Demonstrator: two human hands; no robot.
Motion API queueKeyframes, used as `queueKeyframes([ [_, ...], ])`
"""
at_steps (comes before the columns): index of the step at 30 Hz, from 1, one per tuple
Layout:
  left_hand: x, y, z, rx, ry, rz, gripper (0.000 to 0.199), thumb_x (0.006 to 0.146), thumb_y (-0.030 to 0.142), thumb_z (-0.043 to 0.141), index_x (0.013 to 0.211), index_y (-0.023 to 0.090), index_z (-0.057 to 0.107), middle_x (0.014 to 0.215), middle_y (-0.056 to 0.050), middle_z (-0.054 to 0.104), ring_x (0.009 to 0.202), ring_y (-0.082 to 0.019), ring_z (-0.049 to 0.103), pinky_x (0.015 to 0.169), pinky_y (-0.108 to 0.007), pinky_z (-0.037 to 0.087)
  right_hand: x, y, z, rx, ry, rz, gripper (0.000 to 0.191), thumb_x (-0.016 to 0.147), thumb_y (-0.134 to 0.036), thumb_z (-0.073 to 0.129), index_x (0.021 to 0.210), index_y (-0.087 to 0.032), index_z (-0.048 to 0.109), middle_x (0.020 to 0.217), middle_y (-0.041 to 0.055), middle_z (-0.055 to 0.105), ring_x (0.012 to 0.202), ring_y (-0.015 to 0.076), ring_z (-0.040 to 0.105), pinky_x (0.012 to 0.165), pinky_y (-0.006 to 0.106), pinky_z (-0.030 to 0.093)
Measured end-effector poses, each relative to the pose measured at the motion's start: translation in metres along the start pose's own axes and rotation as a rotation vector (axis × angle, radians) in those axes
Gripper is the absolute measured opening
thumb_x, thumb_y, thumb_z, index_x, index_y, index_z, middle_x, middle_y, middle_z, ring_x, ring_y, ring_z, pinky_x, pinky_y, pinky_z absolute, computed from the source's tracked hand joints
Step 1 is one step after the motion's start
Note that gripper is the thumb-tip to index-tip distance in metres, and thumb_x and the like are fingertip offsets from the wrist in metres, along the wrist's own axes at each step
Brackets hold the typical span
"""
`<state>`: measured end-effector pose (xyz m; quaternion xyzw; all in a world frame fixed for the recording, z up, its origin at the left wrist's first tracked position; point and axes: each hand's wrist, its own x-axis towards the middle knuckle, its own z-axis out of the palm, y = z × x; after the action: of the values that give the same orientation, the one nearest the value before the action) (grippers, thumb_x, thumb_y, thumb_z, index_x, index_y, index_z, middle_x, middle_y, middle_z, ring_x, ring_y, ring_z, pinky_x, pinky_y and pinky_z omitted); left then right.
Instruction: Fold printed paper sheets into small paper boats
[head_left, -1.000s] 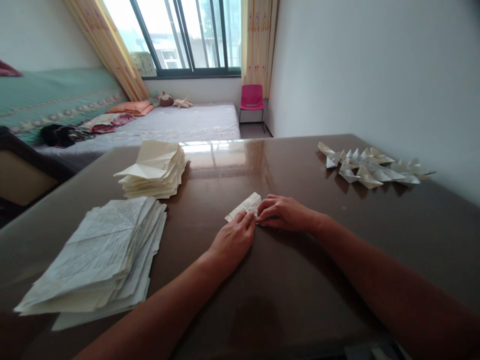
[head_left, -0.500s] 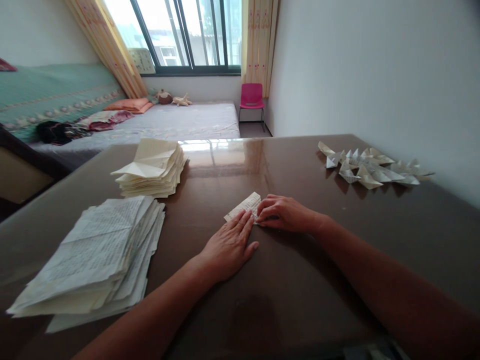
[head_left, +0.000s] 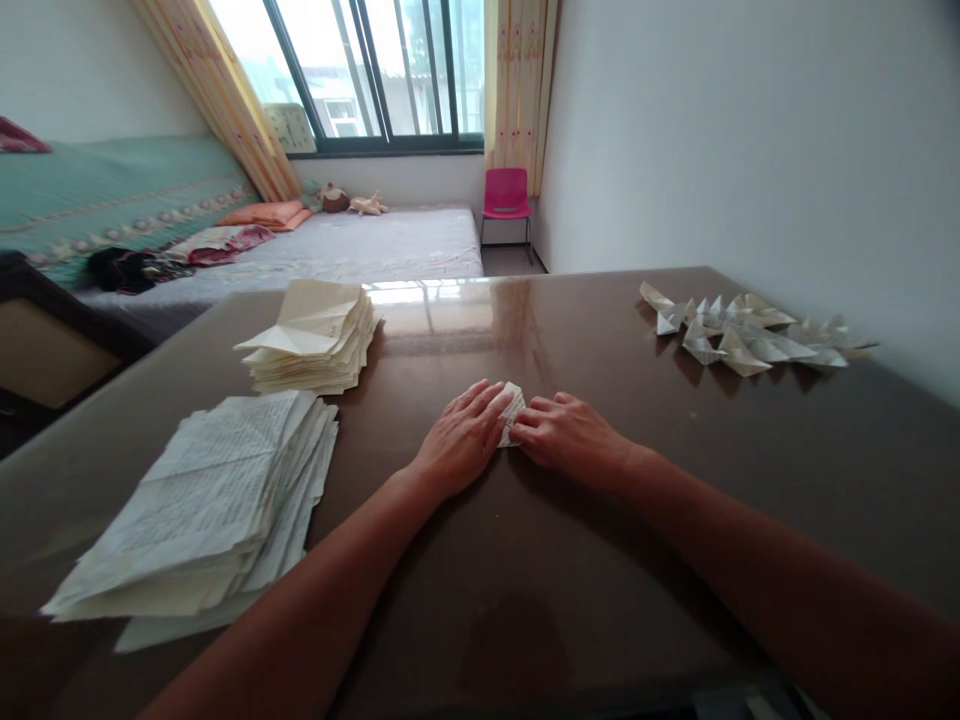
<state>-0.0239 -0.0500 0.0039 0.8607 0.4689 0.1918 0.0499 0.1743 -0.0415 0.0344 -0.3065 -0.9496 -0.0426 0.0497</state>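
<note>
A small folded piece of printed paper [head_left: 511,412] lies on the brown tabletop [head_left: 480,560], mostly covered by my hands. My left hand [head_left: 466,430] rests flat over its left part with the fingers stretched out. From the other side, my right hand [head_left: 564,432] has its fingers curled and pinched at the paper's right edge. To the far right stand several folded paper shapes [head_left: 742,340] with pointed ends, grouped close together. At the left lies a stack of printed sheets [head_left: 217,480], creased across the middle.
Behind the printed sheets is a stack of cream paper [head_left: 315,345]. A bed [head_left: 405,240] and a pink chair [head_left: 506,195] stand beyond the table's far edge. The white wall [head_left: 750,150] runs along the right side. A dark wooden chair back [head_left: 52,340] is at the left.
My left hand has shifted up and now covers the paper's left part, which showed before. The right hand stays at the paper's right edge. The view has moved slightly.
</note>
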Motion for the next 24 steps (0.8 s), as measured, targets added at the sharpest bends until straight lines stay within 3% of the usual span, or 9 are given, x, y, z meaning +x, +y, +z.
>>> queueKeyframes([
  [6, 0.006, -0.009, 0.004, -0.001, -0.121, 0.054, 0.042, 0.097, 0.033, 0.033, 0.137, 0.025, 0.046, 0.148, -0.003, 0.041, 0.141, -0.020, 0.028, 0.116, -0.042, 0.026, 0.000, 0.001, -0.002, -0.031, 0.015, -0.076, 0.011, 0.093, -0.022, 0.051, 0.095, -0.020, 0.062, 0.099, 0.0080, 0.068, 0.095, 0.0207, 0.054, 0.075, 0.031, 0.033],
  [9, 0.006, -0.007, 0.001, 0.039, -0.091, 0.032, 0.039, 0.097, 0.034, 0.035, 0.130, 0.023, 0.052, 0.148, -0.005, 0.041, 0.142, -0.021, 0.026, 0.116, -0.042, 0.025, 0.000, 0.008, 0.000, -0.060, 0.025, -0.106, 0.011, 0.093, -0.022, 0.052, 0.096, -0.020, 0.062, 0.097, 0.0071, 0.068, 0.095, 0.0209, 0.054, 0.074, 0.031, 0.032],
  [15, 0.008, -0.007, 0.000, 0.051, -0.039, -0.015, 0.035, 0.096, 0.038, 0.035, 0.117, 0.020, 0.057, 0.148, -0.008, 0.040, 0.140, -0.021, 0.029, 0.115, -0.043, 0.028, 0.004, 0.024, 0.008, -0.084, 0.030, -0.028, 0.013, 0.093, -0.024, 0.052, 0.098, -0.021, 0.064, 0.100, 0.0073, 0.066, 0.094, 0.0198, 0.054, 0.074, 0.030, 0.032],
  [24, 0.010, -0.012, 0.001, 0.008, -0.053, -0.062, 0.027, 0.096, 0.035, 0.036, 0.103, 0.018, 0.054, 0.143, -0.011, 0.046, 0.139, -0.021, 0.032, 0.113, -0.043, 0.031, 0.009, 0.023, 0.015, -0.075, 0.041, 0.047, 0.015, 0.093, -0.024, 0.051, 0.100, -0.023, 0.065, 0.100, 0.0065, 0.064, 0.094, 0.0188, 0.055, 0.075, 0.028, 0.036],
])
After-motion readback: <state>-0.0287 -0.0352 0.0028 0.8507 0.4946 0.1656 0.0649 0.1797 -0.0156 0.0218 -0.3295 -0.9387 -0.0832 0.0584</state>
